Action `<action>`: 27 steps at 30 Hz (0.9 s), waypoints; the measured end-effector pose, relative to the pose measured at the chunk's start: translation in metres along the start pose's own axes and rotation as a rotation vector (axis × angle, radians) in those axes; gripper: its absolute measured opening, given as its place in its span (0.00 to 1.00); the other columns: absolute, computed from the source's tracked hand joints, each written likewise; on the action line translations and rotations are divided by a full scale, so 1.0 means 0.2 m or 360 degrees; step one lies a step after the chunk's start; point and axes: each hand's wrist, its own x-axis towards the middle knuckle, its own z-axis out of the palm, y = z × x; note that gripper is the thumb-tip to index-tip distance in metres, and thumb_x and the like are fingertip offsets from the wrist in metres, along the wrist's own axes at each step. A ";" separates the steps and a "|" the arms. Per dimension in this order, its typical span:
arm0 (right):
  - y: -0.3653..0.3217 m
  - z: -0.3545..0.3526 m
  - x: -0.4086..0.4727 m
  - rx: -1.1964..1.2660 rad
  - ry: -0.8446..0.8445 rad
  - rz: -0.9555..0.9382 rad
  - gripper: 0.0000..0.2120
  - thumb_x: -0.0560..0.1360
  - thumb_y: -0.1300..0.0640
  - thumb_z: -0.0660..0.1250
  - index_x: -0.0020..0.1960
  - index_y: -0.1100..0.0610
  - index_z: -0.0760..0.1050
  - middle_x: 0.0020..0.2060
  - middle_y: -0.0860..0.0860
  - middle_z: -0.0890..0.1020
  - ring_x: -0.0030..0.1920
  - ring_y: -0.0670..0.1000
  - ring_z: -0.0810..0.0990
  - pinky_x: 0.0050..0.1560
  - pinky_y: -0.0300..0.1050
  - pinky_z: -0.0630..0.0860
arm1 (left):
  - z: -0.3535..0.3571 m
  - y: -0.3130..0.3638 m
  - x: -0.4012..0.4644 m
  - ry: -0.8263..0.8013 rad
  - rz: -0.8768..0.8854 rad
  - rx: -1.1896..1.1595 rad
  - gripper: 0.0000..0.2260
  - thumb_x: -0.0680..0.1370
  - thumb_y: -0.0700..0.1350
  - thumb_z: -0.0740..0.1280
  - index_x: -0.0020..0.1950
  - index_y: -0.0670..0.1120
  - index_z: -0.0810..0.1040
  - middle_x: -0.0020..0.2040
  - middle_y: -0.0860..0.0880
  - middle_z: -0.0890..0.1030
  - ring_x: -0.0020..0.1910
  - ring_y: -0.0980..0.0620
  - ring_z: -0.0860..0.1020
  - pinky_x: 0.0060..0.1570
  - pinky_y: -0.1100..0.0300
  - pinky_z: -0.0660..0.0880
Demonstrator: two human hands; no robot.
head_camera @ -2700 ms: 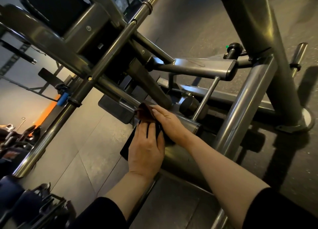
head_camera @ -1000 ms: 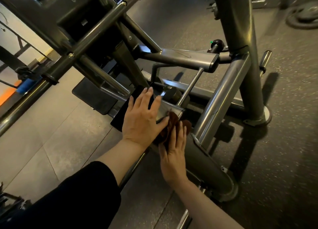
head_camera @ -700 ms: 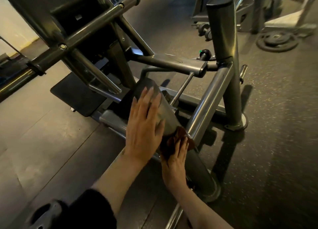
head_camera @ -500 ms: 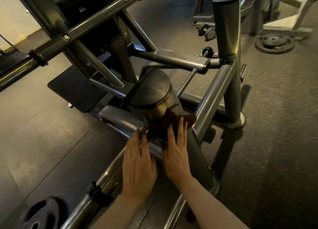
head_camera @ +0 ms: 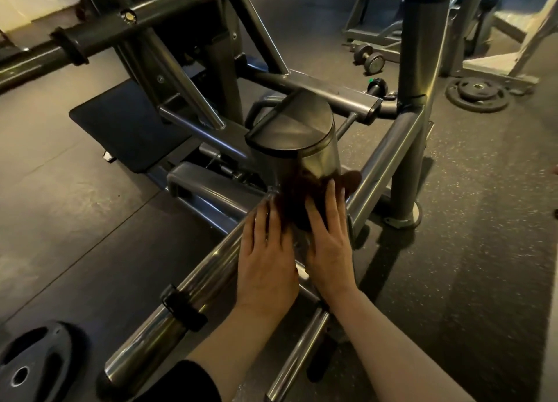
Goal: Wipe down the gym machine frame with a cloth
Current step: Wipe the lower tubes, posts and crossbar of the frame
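A dark brown cloth (head_camera: 305,187) lies against the near face of a thick grey post (head_camera: 305,148) of the gym machine frame, just below its black cap. My right hand (head_camera: 327,241) presses flat on the cloth with straight fingers. My left hand (head_camera: 265,256) rests flat beside it, fingers extended, on the frame where a chrome bar (head_camera: 181,290) meets the post. The lower part of the post is hidden behind both hands.
A second grey upright (head_camera: 419,54) with a diagonal brace (head_camera: 389,148) stands to the right. A black floor pad (head_camera: 126,127) lies at left. Weight plates lie at the lower left (head_camera: 30,362) and far right (head_camera: 478,93); small dumbbells (head_camera: 370,59) sit behind.
My left hand came off the top of the post and dropped to its base beside my right hand. The right hand slid the cloth down along the post. The view rose and shifted.
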 end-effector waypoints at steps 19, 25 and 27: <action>0.31 0.31 -0.52 0.0310 -0.0380 0.0879 0.55 0.75 0.64 0.68 0.72 0.34 0.26 0.76 0.41 0.32 0.78 0.52 0.42 0.76 0.55 0.54 | 0.56 0.23 -0.25 -0.0543 -0.0646 -0.1850 0.33 0.81 0.37 0.60 0.74 0.65 0.49 0.77 0.55 0.60 0.70 0.63 0.61 0.68 0.61 0.62; 0.31 0.25 -0.34 0.0577 -0.0133 0.0711 0.46 0.78 0.66 0.62 0.76 0.33 0.37 0.76 0.33 0.38 0.79 0.49 0.43 0.76 0.63 0.54 | 0.56 0.29 -0.19 -0.0313 -0.0716 -0.2248 0.20 0.77 0.55 0.60 0.69 0.62 0.65 0.67 0.54 0.74 0.64 0.61 0.74 0.64 0.58 0.72; 0.36 0.25 -0.36 0.0562 -0.0175 0.0650 0.46 0.77 0.67 0.61 0.76 0.34 0.38 0.76 0.34 0.38 0.79 0.48 0.43 0.76 0.62 0.56 | 0.59 0.29 -0.18 -0.0279 -0.0624 -0.2150 0.28 0.76 0.53 0.60 0.76 0.60 0.58 0.75 0.57 0.65 0.67 0.68 0.68 0.61 0.70 0.69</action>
